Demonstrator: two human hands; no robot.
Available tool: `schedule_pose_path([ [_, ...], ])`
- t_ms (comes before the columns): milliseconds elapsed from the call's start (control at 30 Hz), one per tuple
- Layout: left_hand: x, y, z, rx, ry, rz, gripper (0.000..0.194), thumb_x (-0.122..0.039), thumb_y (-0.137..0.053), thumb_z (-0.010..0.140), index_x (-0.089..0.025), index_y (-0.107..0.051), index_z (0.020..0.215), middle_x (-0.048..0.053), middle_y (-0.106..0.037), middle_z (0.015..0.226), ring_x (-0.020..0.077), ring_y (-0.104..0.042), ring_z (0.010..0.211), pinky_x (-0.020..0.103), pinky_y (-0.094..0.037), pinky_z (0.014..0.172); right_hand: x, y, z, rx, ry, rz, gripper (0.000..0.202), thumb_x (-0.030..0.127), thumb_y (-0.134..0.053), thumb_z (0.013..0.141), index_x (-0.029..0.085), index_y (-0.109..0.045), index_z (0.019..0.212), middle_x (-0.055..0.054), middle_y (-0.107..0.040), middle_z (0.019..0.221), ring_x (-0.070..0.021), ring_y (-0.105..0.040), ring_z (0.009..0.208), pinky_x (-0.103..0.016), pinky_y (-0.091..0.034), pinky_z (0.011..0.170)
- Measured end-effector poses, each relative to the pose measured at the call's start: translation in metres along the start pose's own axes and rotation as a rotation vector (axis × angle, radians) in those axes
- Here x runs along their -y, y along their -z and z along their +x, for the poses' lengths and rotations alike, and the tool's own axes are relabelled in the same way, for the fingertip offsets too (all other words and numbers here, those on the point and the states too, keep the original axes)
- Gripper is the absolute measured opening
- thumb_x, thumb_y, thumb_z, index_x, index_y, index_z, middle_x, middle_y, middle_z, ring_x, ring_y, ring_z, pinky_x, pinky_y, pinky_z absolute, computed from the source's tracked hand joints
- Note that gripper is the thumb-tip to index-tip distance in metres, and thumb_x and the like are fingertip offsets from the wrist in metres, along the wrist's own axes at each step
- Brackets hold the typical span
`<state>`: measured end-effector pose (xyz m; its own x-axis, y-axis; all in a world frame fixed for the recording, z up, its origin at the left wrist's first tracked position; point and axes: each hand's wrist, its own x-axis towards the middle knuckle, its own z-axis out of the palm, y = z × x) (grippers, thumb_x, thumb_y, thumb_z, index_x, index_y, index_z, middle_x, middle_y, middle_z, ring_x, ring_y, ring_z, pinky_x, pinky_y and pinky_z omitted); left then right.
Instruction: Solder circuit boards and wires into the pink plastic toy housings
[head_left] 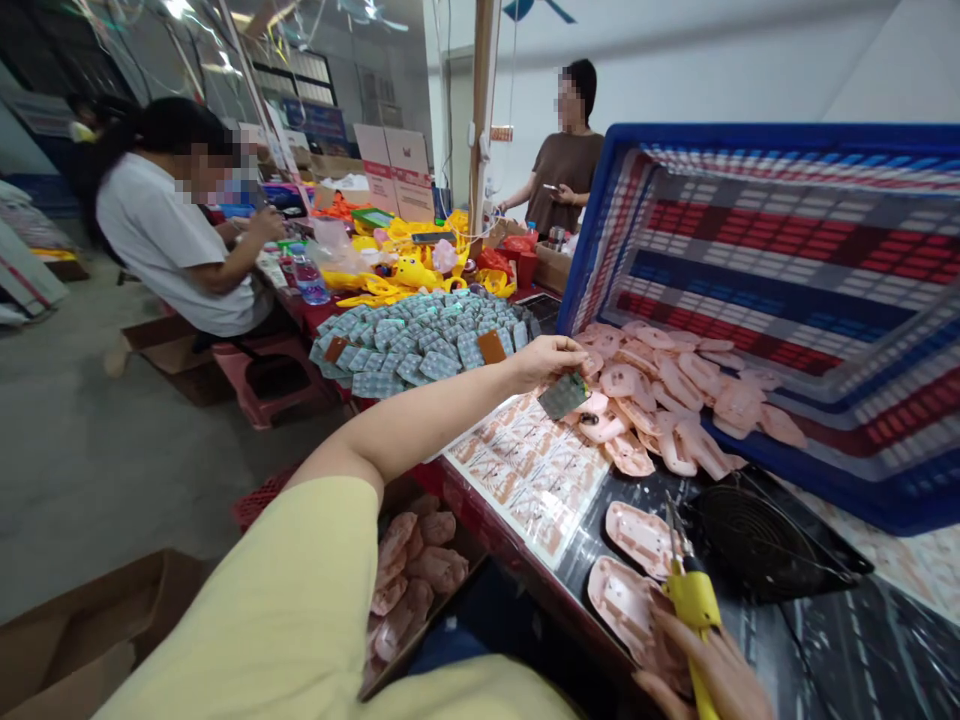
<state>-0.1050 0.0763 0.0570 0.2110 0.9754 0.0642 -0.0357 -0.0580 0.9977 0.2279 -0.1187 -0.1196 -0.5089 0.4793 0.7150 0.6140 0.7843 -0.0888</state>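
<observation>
1. Clearly, the left hand (pixel 551 362) has its thumb and fingertips pinched together, holding a green board (pixel 562 397) that hangs tilted over the printed sheet (pixel 536 475), beside the heap of pink shells (pixel 667 395).
2. The right hand (pixel 709 665) is closed around a yellow soldering tool (pixel 694 598), its metal tip pointing away from the wearer.
3. Two loose shells (pixel 639 538) lie on the black part of the desk (pixel 892 650); the right hand's fingers overlap the nearer one.
4. A black fan (pixel 765 540) sits right of the tool, before the tipped blue basket (pixel 581 270).
5. Farther back, many boards (pixel 405 338) are piled near a seated person in white (pixel 176 240).
</observation>
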Motion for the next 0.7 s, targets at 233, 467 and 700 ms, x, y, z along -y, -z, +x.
schedule_pose_path([
  [233,0.05,-0.044,-0.033,0.465,0.157,0.103,0.024,-0.022,-0.084,0.072,-0.01,-0.063,0.068,0.0,-0.063,0.059,0.0074,-0.059,0.053,0.019,-0.045,0.056,0.029,0.021,0.006,0.103,-0.238,0.092,0.036,0.029,-0.072,0.088,0.024,-0.062,0.122,-0.006,-0.074,0.105,-0.0194,-0.072,0.088,-0.031,-0.06,0.079],
  [467,0.081,-0.087,-0.055,0.696,0.148,0.372,0.009,-0.02,-0.069,0.076,-0.011,-0.069,0.075,-0.001,-0.065,0.064,0.007,-0.054,0.056,0.019,-0.042,0.058,0.042,0.016,0.019,0.05,-0.308,0.008,0.043,0.037,-0.078,0.084,0.02,-0.062,0.121,-0.007,-0.073,0.099,-0.0186,-0.069,0.086,-0.031,-0.056,0.079],
  [700,0.086,-0.105,-0.071,0.759,-0.041,0.701,0.009,-0.017,-0.065,0.077,-0.013,-0.073,0.077,-0.001,-0.069,0.068,0.0096,-0.058,0.064,0.02,-0.042,0.064,0.043,0.026,0.011,0.124,-0.426,0.012,0.043,0.04,-0.074,0.087,0.02,-0.062,0.123,-0.007,-0.073,0.106,-0.0196,-0.07,0.096,-0.033,-0.058,0.089],
])
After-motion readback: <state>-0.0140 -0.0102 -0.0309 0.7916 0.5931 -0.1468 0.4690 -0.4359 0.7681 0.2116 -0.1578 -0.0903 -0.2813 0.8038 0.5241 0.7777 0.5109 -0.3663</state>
